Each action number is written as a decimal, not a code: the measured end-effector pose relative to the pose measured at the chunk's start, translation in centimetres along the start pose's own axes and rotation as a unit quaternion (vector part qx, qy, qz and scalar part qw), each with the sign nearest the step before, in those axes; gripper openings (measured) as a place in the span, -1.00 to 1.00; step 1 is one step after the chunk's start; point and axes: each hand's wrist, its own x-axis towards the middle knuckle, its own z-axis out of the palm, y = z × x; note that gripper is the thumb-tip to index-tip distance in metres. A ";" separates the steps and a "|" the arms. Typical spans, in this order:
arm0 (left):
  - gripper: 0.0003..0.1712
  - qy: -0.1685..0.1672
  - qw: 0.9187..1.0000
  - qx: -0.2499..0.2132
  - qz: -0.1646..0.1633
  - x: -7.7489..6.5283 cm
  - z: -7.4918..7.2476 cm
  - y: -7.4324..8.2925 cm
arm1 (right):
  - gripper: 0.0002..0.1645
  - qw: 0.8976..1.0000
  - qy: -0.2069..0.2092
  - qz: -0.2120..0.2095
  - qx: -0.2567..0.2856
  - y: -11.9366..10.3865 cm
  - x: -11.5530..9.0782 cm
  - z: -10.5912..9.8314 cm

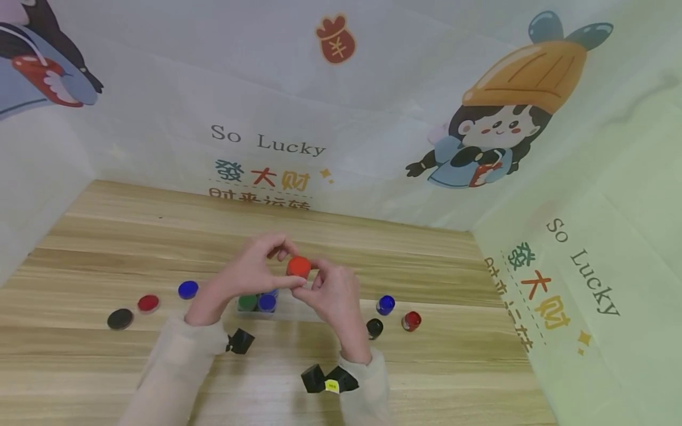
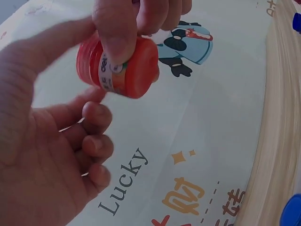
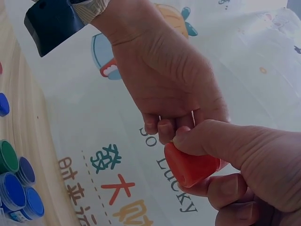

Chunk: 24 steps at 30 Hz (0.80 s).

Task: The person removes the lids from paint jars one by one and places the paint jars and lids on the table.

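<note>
Above the table both hands hold a small orange-red paint jar [image 1: 299, 266] in the air. My right hand [image 1: 335, 290] pinches its labelled body between thumb and fingers, as the left wrist view shows. The thumb and index finger of my left hand [image 1: 240, 273] are at the jar's ridged lid end [image 2: 84, 59], one on each side; the other left fingers curl loosely below. In the right wrist view the jar's smooth end [image 3: 188, 167] is tilted downward. Beneath the hands stands a clear tray [image 1: 295, 316] with a green jar [image 1: 247, 303] and blue jars [image 1: 267, 303], partly hidden.
Left on the wooden table lie a black lid [image 1: 120, 319], a red lid [image 1: 148, 304] and a blue lid [image 1: 188, 289]. At the right are a blue jar [image 1: 386, 305], a black jar [image 1: 375, 328] and a red jar [image 1: 411, 321]. Printed cloth walls [image 1: 373, 195] enclose the table.
</note>
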 end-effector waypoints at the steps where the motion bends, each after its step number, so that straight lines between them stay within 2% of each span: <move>1: -0.64 -0.003 1.000 -0.003 0.007 0.0 0.0 0.0 | -0.68 1.000 0.002 0.000 -0.001 0.0 0.0 0.0; 4: -0.58 -0.012 0.999 -0.013 0.036 -0.2 -0.2 -0.1 | -0.70 1.000 0.004 -0.003 -0.002 0.0 0.0 0.0; 6: -0.61 -0.012 0.999 -0.018 0.040 -0.2 -0.2 -0.2 | -0.70 1.000 0.004 -0.003 -0.003 0.0 -0.1 0.0; 9: -0.69 -0.003 1.000 -0.008 0.008 -0.1 0.0 0.0 | -0.69 1.000 0.001 0.001 -0.002 0.0 -0.1 0.0; 12: -0.64 0.005 1.000 0.004 -0.027 0.0 0.3 0.2 | -0.67 1.000 0.000 0.004 -0.002 0.0 -0.1 0.0; 14: -0.61 0.005 0.999 0.006 -0.033 -0.1 0.4 0.2 | -0.67 1.000 -0.001 0.004 -0.001 0.0 -0.1 0.1; 20: -0.66 -0.001 0.999 -0.036 0.013 -0.4 -0.2 -0.1 | -0.69 1.000 0.000 -0.005 0.004 0.1 -0.1 0.2; 22: -0.70 0.000 0.999 -0.036 0.021 -0.4 -0.3 -0.1 | -0.69 1.000 -0.002 -0.003 0.007 0.1 -0.1 0.2; 24: -0.74 0.004 0.999 -0.032 0.013 -0.4 -0.2 -0.1 | -0.69 1.000 -0.003 0.001 0.009 0.1 -0.1 0.2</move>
